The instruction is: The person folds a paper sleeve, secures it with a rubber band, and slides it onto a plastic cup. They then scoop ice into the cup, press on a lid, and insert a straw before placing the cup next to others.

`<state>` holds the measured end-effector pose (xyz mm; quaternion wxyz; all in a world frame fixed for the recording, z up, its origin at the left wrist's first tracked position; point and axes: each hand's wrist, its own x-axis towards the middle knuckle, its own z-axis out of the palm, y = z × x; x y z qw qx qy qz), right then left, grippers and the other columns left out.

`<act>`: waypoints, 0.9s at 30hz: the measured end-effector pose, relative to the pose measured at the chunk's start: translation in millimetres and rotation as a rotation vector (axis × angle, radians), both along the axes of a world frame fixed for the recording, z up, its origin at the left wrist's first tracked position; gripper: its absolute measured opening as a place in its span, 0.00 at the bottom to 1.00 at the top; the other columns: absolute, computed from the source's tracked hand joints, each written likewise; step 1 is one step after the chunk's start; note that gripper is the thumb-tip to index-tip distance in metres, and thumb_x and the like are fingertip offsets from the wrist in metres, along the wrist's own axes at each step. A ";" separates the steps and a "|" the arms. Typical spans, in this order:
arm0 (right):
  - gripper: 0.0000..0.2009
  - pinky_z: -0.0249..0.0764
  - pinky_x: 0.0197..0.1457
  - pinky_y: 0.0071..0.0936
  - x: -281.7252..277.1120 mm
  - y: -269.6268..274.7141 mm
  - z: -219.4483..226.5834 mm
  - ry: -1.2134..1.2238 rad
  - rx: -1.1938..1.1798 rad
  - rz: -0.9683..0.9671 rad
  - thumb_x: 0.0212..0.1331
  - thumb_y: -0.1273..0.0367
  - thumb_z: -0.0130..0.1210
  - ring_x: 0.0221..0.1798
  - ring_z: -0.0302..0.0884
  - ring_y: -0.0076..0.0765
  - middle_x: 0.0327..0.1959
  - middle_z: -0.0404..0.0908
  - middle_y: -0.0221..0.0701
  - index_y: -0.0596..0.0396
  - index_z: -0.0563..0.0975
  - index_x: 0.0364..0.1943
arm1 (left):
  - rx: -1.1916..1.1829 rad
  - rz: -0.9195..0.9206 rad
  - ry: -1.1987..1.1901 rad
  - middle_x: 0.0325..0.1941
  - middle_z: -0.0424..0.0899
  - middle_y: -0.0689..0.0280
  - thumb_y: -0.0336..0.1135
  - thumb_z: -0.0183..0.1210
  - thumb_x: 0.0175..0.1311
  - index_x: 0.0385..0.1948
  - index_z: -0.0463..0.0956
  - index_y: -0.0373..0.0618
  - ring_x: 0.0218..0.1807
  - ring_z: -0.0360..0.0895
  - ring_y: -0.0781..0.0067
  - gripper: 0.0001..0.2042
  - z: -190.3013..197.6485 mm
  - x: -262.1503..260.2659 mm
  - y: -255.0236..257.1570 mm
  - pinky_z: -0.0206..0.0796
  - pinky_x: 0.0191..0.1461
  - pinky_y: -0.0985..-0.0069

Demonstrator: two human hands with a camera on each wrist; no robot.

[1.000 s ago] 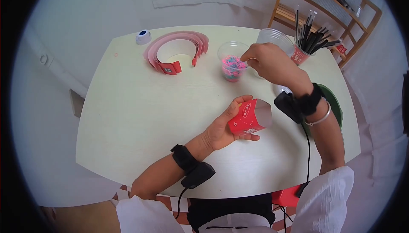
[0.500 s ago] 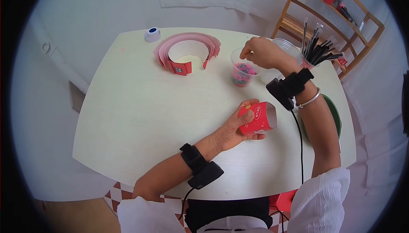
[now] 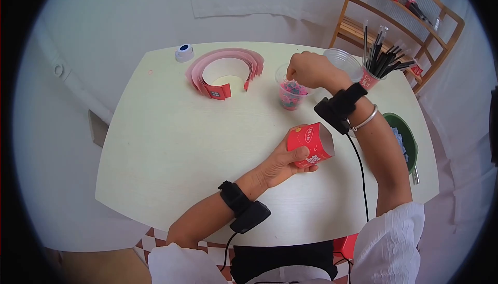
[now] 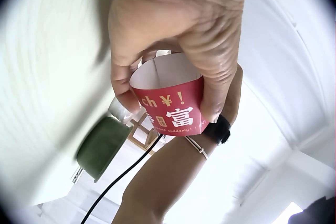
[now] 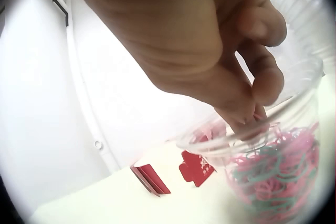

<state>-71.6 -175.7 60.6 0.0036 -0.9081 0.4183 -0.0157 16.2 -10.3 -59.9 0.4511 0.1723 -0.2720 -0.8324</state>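
Observation:
My left hand [image 3: 277, 167] grips a red paper cup sleeve [image 3: 312, 137] with gold and white lettering, thumb on the near side and fingers beneath. In the left wrist view, the open end of the sleeve [image 4: 181, 111] shows its white inside. My right hand [image 3: 314, 71] reaches down into a clear plastic cup [image 3: 290, 101]. Pink and green rubber bands [image 5: 273, 176] fill the lower part of that cup. Thumb and fingertips meet just inside the rim, close over the bands; I cannot tell if they pinch any.
Nested pink-and-red sleeves [image 3: 196, 76] curve across the back, beside a white roll [image 3: 184, 53]. Clear stacked cups [image 3: 342, 61] and a red cup [image 3: 368, 80] of black straws [image 3: 383, 61] stand back right. A green bowl [image 3: 411, 146] holds blue pieces. Behind is a wooden shelf [image 3: 353, 30].
My right hand rose slightly over the cup of rubber bands, then lowered its fingertips into it. The left hand has turned the sleeve slightly, keeping hold of it.

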 end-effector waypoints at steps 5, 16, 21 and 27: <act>0.06 0.75 0.35 0.32 -12.3 7.1 19.8 -0.167 0.027 0.028 0.47 0.71 0.56 0.29 0.80 0.38 0.27 0.83 0.35 0.52 0.83 0.27 | -0.019 0.045 0.043 0.60 0.62 0.62 0.45 0.72 0.45 0.62 0.50 0.51 0.64 0.61 0.63 0.44 -3.8 -5.2 -3.2 0.58 0.66 0.63; 0.06 0.72 0.25 0.24 -22.0 14.2 13.2 -0.388 0.101 -0.024 0.47 0.73 0.57 0.18 0.77 0.26 0.22 0.82 0.32 0.58 0.81 0.30 | -0.044 0.055 0.036 0.60 0.63 0.61 0.46 0.71 0.45 0.62 0.51 0.48 0.64 0.61 0.64 0.44 1.6 -4.0 -1.8 0.56 0.68 0.64; 0.07 0.74 0.33 0.29 -23.5 14.7 12.7 -0.404 0.055 -0.016 0.43 0.74 0.55 0.26 0.80 0.35 0.26 0.83 0.34 0.54 0.82 0.27 | -0.042 0.055 0.024 0.59 0.63 0.63 0.46 0.72 0.44 0.62 0.53 0.50 0.63 0.62 0.65 0.43 1.4 -4.6 -1.8 0.57 0.67 0.64; 0.07 0.75 0.37 0.31 -24.4 10.6 11.8 -0.456 0.015 0.054 0.43 0.75 0.53 0.31 0.80 0.38 0.28 0.83 0.37 0.56 0.81 0.27 | -0.040 0.047 0.027 0.60 0.62 0.64 0.44 0.72 0.45 0.62 0.53 0.53 0.63 0.61 0.65 0.43 0.4 -3.7 -2.1 0.58 0.67 0.63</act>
